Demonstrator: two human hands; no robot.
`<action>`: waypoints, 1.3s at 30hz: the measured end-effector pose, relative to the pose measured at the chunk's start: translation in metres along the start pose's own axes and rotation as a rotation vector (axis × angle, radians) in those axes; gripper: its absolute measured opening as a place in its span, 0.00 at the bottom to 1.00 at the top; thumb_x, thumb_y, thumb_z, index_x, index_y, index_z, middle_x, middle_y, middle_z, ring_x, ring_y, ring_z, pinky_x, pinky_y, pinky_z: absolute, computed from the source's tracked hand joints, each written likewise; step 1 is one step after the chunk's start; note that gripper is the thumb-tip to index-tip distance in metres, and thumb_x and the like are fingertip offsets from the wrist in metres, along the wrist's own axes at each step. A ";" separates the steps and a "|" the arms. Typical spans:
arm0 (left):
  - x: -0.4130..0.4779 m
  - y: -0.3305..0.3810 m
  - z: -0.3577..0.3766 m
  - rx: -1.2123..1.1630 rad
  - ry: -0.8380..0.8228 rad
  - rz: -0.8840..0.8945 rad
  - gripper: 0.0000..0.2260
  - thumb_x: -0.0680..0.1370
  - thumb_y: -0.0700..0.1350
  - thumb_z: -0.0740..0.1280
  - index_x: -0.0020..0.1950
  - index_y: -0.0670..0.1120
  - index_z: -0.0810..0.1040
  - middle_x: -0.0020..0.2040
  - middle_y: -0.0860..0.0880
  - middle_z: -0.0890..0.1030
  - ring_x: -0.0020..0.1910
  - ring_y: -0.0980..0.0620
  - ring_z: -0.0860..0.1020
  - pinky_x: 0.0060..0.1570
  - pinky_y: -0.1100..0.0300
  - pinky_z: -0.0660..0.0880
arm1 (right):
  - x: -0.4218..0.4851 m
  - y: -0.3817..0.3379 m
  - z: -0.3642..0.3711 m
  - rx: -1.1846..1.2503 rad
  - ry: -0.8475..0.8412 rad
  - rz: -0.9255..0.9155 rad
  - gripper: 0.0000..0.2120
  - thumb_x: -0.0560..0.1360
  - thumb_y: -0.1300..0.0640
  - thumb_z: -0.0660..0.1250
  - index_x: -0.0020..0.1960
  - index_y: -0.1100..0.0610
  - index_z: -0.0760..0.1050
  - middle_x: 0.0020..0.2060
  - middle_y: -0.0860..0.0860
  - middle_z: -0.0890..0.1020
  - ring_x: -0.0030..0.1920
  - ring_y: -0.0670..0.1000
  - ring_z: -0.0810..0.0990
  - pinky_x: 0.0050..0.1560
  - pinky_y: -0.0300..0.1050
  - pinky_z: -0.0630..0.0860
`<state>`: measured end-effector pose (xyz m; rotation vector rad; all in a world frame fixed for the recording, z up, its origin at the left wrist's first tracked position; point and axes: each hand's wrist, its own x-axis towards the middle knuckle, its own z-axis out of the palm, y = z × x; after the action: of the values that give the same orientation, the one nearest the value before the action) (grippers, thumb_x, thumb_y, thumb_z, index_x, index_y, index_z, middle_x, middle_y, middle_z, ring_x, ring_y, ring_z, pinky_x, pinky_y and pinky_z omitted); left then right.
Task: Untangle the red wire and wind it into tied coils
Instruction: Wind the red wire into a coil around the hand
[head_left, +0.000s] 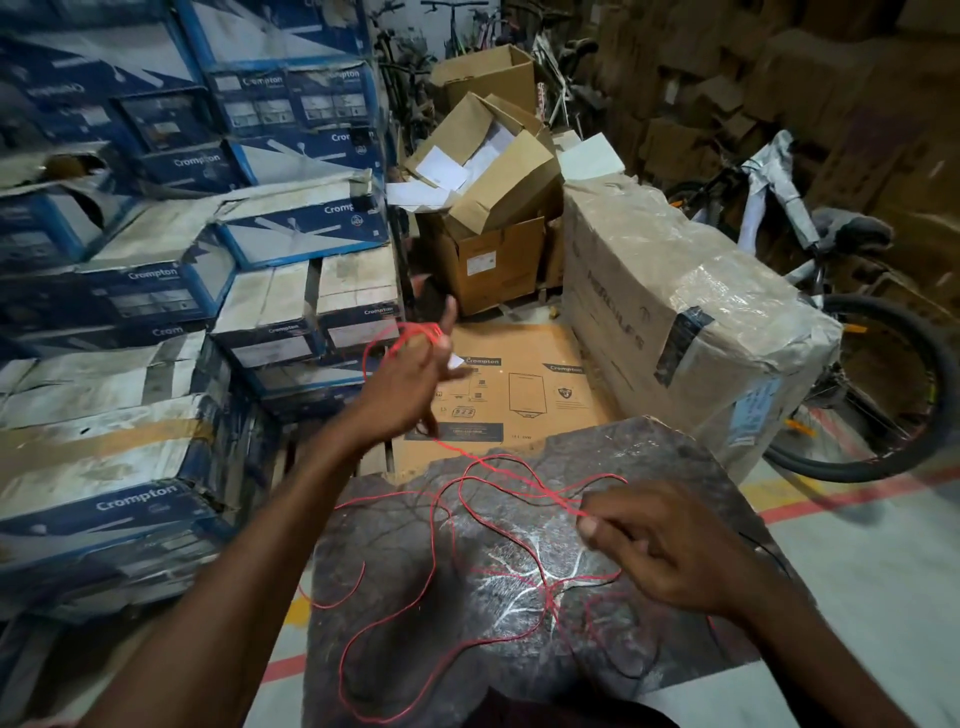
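Note:
A long thin red wire (452, 525) lies in loose tangled loops across a dark patterned board (524, 597) in front of me. My left hand (415, 374) is raised above the board's far edge, fingers spread, with red wire looped around them near the thumb. From it a strand runs down to the board. My right hand (660, 545) hovers over the board's right side and pinches the red wire between thumb and fingers. A thin black wire (769, 545) trails beside my right wrist.
Stacked blue-and-white fan boxes (156, 291) fill the left. Brown cartons (498, 218) stand ahead, one flat carton (519, 384) lies beyond the board, and a large wrapped carton (675, 322) sits right. A bicycle (841, 291) leans at far right. The floor (872, 561) carries red and yellow lines.

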<state>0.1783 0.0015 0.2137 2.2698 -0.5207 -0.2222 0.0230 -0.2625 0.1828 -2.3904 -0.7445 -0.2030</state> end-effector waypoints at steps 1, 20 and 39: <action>-0.005 -0.003 0.008 0.066 -0.070 -0.021 0.29 0.82 0.63 0.43 0.82 0.57 0.51 0.64 0.60 0.77 0.51 0.52 0.85 0.62 0.47 0.74 | 0.006 -0.001 -0.007 0.088 0.077 -0.009 0.15 0.84 0.51 0.61 0.38 0.48 0.66 0.29 0.44 0.69 0.31 0.46 0.71 0.33 0.45 0.68; -0.067 0.038 0.023 -1.656 -0.970 0.075 0.30 0.83 0.60 0.34 0.83 0.52 0.50 0.23 0.42 0.74 0.11 0.53 0.55 0.49 0.45 0.82 | 0.085 0.069 0.022 0.396 0.590 0.268 0.05 0.82 0.56 0.67 0.48 0.54 0.80 0.38 0.51 0.81 0.35 0.51 0.77 0.34 0.51 0.71; 0.000 0.038 -0.023 -1.643 0.083 0.013 0.22 0.85 0.58 0.49 0.79 0.58 0.63 0.79 0.38 0.63 0.69 0.28 0.72 0.51 0.37 0.81 | -0.006 0.032 0.125 0.467 0.109 0.398 0.21 0.84 0.38 0.52 0.41 0.49 0.72 0.30 0.44 0.71 0.32 0.44 0.71 0.37 0.54 0.71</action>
<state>0.1740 -0.0061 0.2571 0.6644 -0.1358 -0.3567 0.0316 -0.2100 0.0646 -2.0055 -0.2201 0.0092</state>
